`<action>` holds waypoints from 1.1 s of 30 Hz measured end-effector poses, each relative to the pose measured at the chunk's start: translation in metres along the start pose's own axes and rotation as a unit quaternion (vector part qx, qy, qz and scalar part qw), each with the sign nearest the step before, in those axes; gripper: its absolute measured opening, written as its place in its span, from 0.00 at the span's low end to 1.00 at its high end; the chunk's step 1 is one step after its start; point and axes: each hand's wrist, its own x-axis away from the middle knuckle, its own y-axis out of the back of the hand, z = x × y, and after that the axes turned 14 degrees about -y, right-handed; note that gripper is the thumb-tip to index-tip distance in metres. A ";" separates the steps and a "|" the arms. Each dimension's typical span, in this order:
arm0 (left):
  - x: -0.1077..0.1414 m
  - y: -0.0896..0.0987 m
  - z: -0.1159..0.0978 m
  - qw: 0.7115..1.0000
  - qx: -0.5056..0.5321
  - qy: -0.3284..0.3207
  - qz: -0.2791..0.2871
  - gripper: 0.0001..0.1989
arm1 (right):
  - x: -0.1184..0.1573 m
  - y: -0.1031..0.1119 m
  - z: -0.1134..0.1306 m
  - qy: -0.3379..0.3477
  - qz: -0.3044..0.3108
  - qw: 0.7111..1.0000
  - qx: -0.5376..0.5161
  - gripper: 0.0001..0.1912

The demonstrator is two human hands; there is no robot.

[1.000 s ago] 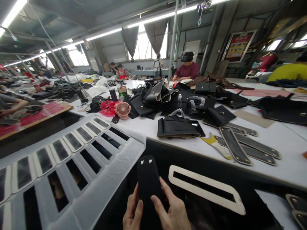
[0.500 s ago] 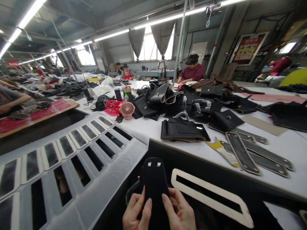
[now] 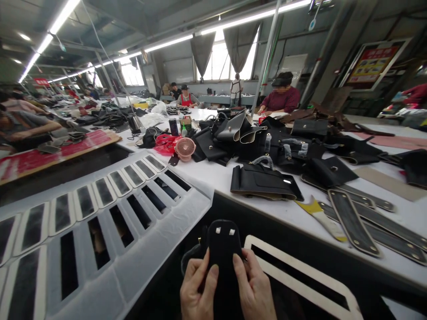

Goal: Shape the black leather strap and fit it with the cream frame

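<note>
A long black strip-shaped piece (image 3: 225,253) with a rounded end and two small white tabs near its tip is held upright in front of me. My left hand (image 3: 199,284) pinches its left edge between thumb and fingers. On the opposite edge, my right hand (image 3: 254,284) grips it the same way, thumb on the near face. The lower part of the piece runs out of view between the hands. Just right of it lies a cream-coloured rounded frame (image 3: 300,278) with a long slot, on a dark surface. Something dark with a clear wrap shows behind my left hand.
A translucent slotted sheet (image 3: 133,262) carries rows of pale-edged dark panels on the left. Across the white table (image 3: 216,180) lie a black bag (image 3: 265,183), a pink fan (image 3: 185,149), black straps (image 3: 354,222) and piled black bags. Co-workers sit farther back.
The whole scene has shifted rightward in view as my head turned slightly left. Both hands keep hold of the black piece, and my right fingers sit slightly higher along its edge.
</note>
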 end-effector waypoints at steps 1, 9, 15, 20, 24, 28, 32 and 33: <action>-0.002 -0.001 -0.001 1.000 0.013 0.014 -0.015 0.21 | 0.000 -0.001 0.000 0.014 -0.002 1.000 0.007 0.19; -0.009 -0.011 -0.009 0.988 0.079 0.109 -0.074 0.25 | 0.002 -0.004 -0.005 0.047 -0.030 0.998 0.034 0.19; -0.005 -0.009 -0.006 0.989 0.057 0.118 -0.071 0.27 | 0.001 -0.004 -0.011 0.061 -0.050 0.997 0.026 0.19; -0.004 -0.002 0.003 0.994 0.050 0.091 -0.026 0.25 | 0.001 -0.001 -0.013 0.062 -0.057 0.996 0.013 0.19; -0.002 -0.002 0.004 0.998 0.049 0.042 -0.027 0.20 | 0.001 0.003 -0.013 0.039 -0.034 0.999 0.003 0.19; 0.000 -0.005 0.004 0.998 0.018 0.006 -0.053 0.18 | -0.001 0.006 -0.013 0.004 -0.034 0.999 0.002 0.20; 0.000 -0.006 0.004 0.998 0.036 0.047 0.004 0.22 | -0.002 0.004 -0.008 -0.021 -0.066 0.998 0.009 0.24; 0.000 -0.005 0.003 0.996 0.054 0.063 0.023 0.24 | -0.002 0.002 -0.007 -0.027 -0.064 0.998 0.012 0.27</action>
